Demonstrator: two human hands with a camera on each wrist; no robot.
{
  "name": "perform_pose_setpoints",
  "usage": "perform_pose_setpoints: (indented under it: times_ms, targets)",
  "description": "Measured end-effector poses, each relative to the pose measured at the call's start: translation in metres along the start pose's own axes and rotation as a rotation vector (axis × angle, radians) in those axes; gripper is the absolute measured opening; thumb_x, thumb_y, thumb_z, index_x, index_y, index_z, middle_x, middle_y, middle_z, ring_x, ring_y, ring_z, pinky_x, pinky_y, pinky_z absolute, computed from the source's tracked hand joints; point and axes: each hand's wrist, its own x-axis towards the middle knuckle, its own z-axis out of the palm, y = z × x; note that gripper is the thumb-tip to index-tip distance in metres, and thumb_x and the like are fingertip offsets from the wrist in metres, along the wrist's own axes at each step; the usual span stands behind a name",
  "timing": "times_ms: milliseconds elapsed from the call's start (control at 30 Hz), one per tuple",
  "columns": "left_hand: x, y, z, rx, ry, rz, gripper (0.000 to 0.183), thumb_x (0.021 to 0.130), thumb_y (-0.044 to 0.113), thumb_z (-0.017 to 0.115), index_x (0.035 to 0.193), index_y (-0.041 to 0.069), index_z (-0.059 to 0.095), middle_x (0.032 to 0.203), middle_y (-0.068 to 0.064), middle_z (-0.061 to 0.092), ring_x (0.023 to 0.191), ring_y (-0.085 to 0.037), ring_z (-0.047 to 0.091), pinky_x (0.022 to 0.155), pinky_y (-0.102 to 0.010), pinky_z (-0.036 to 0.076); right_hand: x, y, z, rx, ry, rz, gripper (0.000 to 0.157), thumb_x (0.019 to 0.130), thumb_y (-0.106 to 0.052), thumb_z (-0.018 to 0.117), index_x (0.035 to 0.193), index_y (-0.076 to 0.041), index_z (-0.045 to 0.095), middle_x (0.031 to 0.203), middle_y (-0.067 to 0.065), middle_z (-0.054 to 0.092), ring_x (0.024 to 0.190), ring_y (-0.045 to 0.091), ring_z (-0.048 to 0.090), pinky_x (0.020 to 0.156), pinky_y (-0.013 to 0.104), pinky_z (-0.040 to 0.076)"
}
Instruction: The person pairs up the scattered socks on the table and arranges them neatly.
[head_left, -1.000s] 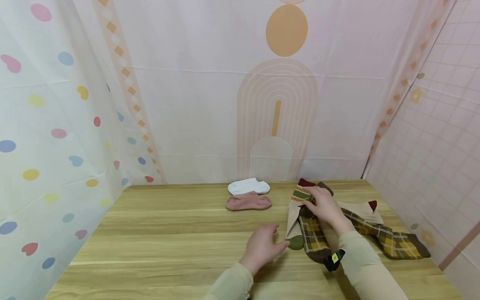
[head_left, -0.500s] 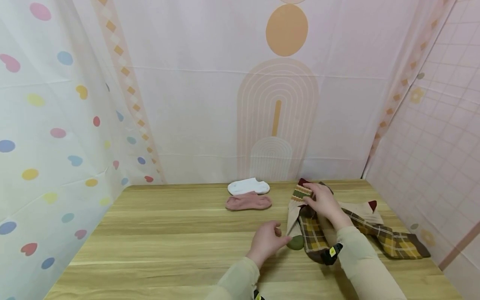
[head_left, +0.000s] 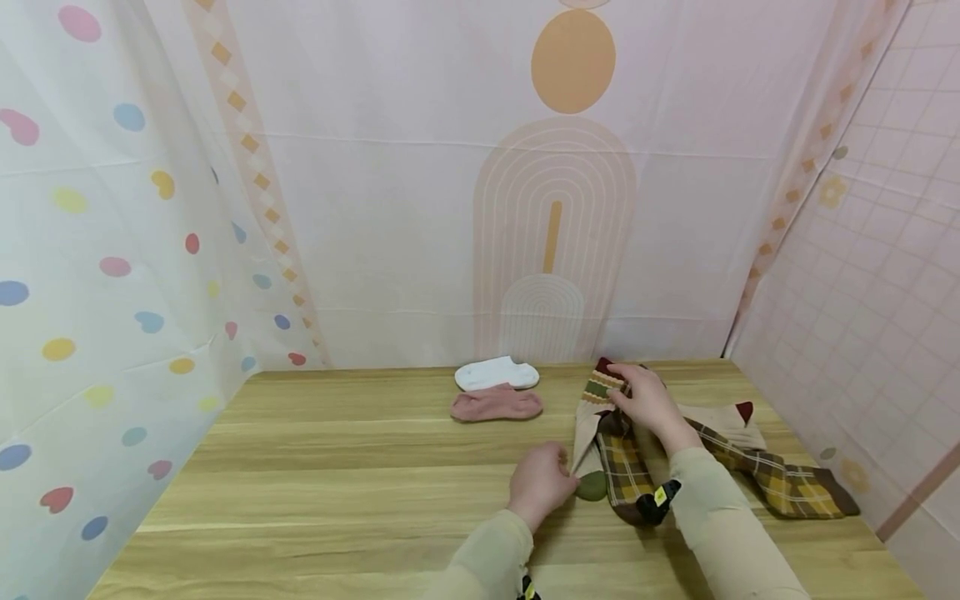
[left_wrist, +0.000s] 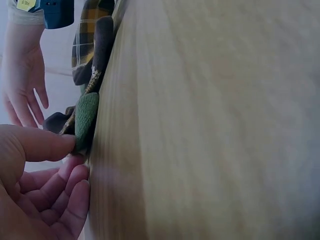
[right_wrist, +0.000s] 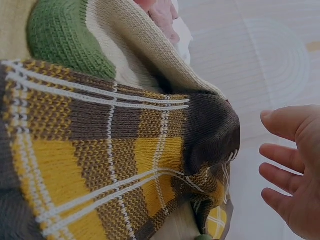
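A beige sock [head_left: 587, 435] with a green toe, a striped band and a dark red end lies on the right half of the table. My left hand [head_left: 542, 485] pinches its left edge beside the green toe [left_wrist: 87, 117] between thumb and fingers. Above the sock's banded end hovers my right hand [head_left: 651, 406], fingers loosely spread and holding nothing. In the right wrist view its fingers [right_wrist: 282, 172] are apart from the knit. A brown and yellow plaid sock [right_wrist: 100, 150] lies against the beige one, partly beneath my right forearm.
A second plaid sock [head_left: 798, 487] and another beige sock [head_left: 716, 417] with a dark red tip lie farther right. Toward the back edge, a white ankle sock [head_left: 495, 373] lies just behind a pink one [head_left: 497, 404]. Printed curtains [head_left: 390, 208] surround the wooden table [head_left: 315, 483].
My left hand has moved right and slightly forward to the beige sock's edge, its fingers closing there. The right hand has stayed nearly in place over the banded end. The socks look unmoved.
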Motion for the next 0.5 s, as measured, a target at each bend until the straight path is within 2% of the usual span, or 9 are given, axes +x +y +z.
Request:
perform_pose_setpoints:
  times_ms: [100, 200, 300, 400, 500]
  targets:
    - [0.001, 0.001, 0.000, 0.012, 0.014, 0.004, 0.020, 0.077, 0.007, 0.075, 0.096, 0.006, 0.073, 0.081, 0.000, 0.069, 0.072, -0.017, 0.062, 0.061, -0.033, 0.049, 0.000, 0.000, 0.001, 0.004, -0.002, 0.010, 0.044, 0.097, -0.008, 0.062, 0.137, 0.006, 0.052, 0.136, 0.029, 0.052, 0.125, 0.048, 0.046, 0.099, 0.061, 0.039]
    - [0.003, 0.002, -0.004, 0.003, 0.030, -0.002, 0.018, 0.077, 0.003, 0.069, 0.094, 0.007, 0.075, 0.087, -0.002, 0.071, 0.075, -0.019, 0.064, 0.061, -0.032, 0.050, 0.000, 0.000, 0.001, 0.001, 0.000, 0.008, 0.044, 0.097, -0.008, 0.062, 0.137, 0.006, 0.052, 0.136, 0.029, 0.052, 0.125, 0.048, 0.046, 0.100, 0.061, 0.038]
    - [0.006, 0.002, -0.009, -0.016, 0.062, 0.008, 0.015, 0.079, 0.002, 0.066, 0.090, 0.007, 0.075, 0.084, -0.002, 0.070, 0.074, -0.019, 0.064, 0.061, -0.032, 0.050, 0.000, 0.002, 0.001, -0.002, 0.005, 0.006, 0.044, 0.097, -0.009, 0.062, 0.137, 0.006, 0.052, 0.135, 0.029, 0.052, 0.125, 0.048, 0.046, 0.100, 0.061, 0.038]
    - [0.011, -0.001, -0.015, -0.014, 0.104, 0.047, 0.012, 0.081, 0.001, 0.066, 0.087, 0.007, 0.074, 0.081, -0.002, 0.068, 0.074, -0.019, 0.063, 0.064, -0.033, 0.051, 0.000, 0.004, 0.000, 0.005, 0.007, 0.006, 0.044, 0.097, -0.009, 0.062, 0.137, 0.006, 0.052, 0.135, 0.029, 0.052, 0.124, 0.048, 0.046, 0.100, 0.061, 0.038]
    - [0.017, -0.002, -0.024, 0.023, 0.163, 0.126, 0.010, 0.082, 0.000, 0.066, 0.085, 0.006, 0.074, 0.080, -0.002, 0.068, 0.076, -0.020, 0.064, 0.068, -0.034, 0.052, 0.000, 0.005, 0.000, 0.009, 0.004, 0.001, 0.044, 0.096, -0.009, 0.062, 0.136, 0.007, 0.052, 0.135, 0.030, 0.053, 0.124, 0.048, 0.047, 0.099, 0.061, 0.039]
